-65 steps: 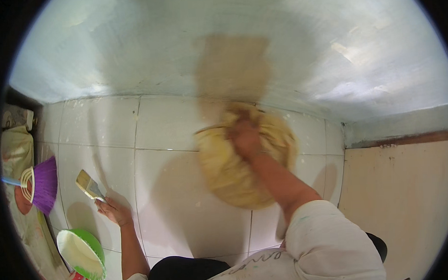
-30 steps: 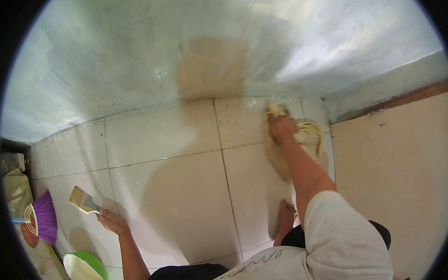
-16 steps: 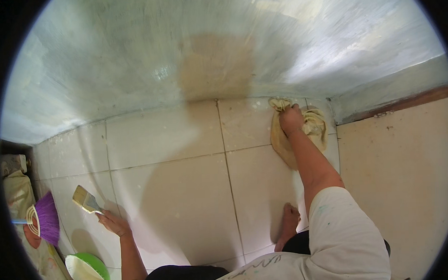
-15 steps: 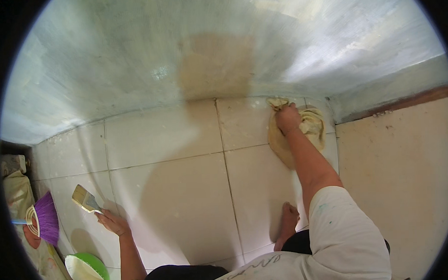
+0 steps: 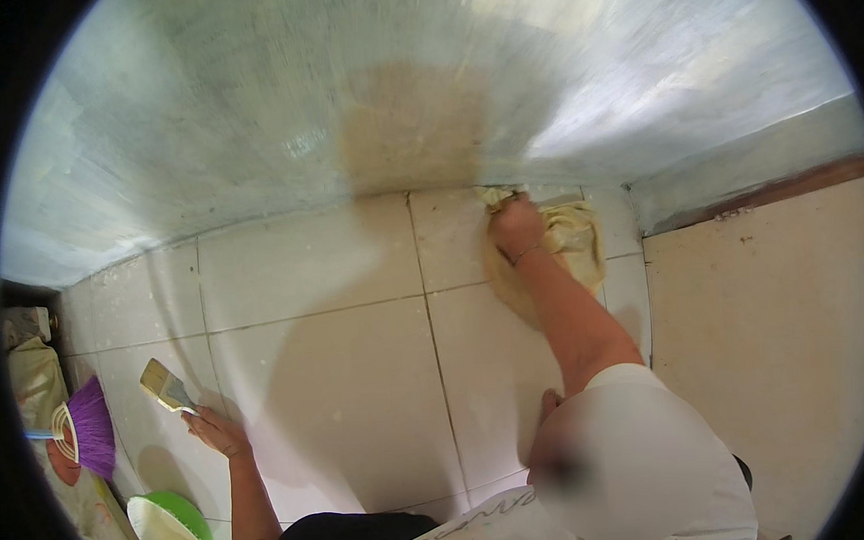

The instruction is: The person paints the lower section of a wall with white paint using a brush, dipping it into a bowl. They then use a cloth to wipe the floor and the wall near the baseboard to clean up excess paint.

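Note:
My right hand (image 5: 518, 227) is closed on a crumpled yellowish cloth (image 5: 574, 241), pressed to the tile floor (image 5: 330, 359) where it meets the wall (image 5: 256, 133). Part of the cloth sticks out ahead of the fingers, and the rest spreads under the wrist. At the lower left, my left hand (image 5: 217, 432) grips a flat paintbrush (image 5: 168, 386) by its handle. The brush is held above the floor, its pale bristles pointing up and to the left.
A green bowl (image 5: 184, 512) with whitish contents stands beside my left forearm. Left of it lies a purple broom (image 5: 93, 429) with a blue handle, near a draped cloth. At the right, a pale board or door panel (image 5: 767, 334) borders the tiles. My foot (image 5: 549, 404) is partly hidden behind my right arm.
My right hand and the cloth have slid left along the foot of the wall. My right sleeve now covers most of my foot. The left hand and paintbrush have barely moved.

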`<state>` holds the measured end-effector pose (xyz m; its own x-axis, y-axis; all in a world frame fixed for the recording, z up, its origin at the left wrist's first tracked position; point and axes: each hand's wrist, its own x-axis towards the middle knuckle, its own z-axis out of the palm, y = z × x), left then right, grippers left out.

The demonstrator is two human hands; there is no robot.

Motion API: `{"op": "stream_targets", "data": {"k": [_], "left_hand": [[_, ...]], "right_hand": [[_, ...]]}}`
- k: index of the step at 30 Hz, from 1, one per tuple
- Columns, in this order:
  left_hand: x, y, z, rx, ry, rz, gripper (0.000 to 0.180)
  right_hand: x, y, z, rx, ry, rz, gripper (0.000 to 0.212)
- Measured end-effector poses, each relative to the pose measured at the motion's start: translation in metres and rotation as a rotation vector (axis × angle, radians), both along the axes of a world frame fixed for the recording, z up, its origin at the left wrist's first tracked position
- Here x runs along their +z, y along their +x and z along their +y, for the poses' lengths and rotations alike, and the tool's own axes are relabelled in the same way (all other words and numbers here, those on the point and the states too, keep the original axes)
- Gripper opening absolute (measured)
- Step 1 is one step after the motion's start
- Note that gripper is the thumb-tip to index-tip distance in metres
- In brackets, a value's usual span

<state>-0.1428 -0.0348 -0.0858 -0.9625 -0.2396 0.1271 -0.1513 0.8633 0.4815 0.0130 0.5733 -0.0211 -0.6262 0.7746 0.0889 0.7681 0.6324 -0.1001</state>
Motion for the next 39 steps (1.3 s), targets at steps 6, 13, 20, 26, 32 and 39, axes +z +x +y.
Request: {"op": "stream_targets", "data": {"k": [6,13,20,26,32,39], "left_hand": [[0.001,0.001,-0.011,0.044,0.020,-0.029,0.064],[-0.001,-0.002,-0.013,-0.103,-0.050,0.060,0.063],[0.006,-0.005,-0.016,-0.082,-0.096,0.016,0.061],[-0.001,-0.006,-0.029,-0.058,-0.118,0.014,0.062],[0.001,-0.004,-0.015,-0.123,-0.065,0.080,0.063],[-0.007,-0.006,-0.035,-0.090,-0.146,0.057,0.063]], "right_hand": [[0.000,-0.038,-0.073,0.376,-0.059,0.009,0.023],[0.016,0.100,0.068,-0.361,0.012,-0.494,0.039],[0.005,0.180,-0.058,-0.865,-0.076,-0.354,0.041],[0.050,0.054,-0.209,0.213,-0.325,-0.097,0.052],[0.028,0.016,-0.182,0.674,-0.169,-0.020,0.035],[-0.009,0.175,-0.019,-0.123,0.032,0.173,0.022]]}}
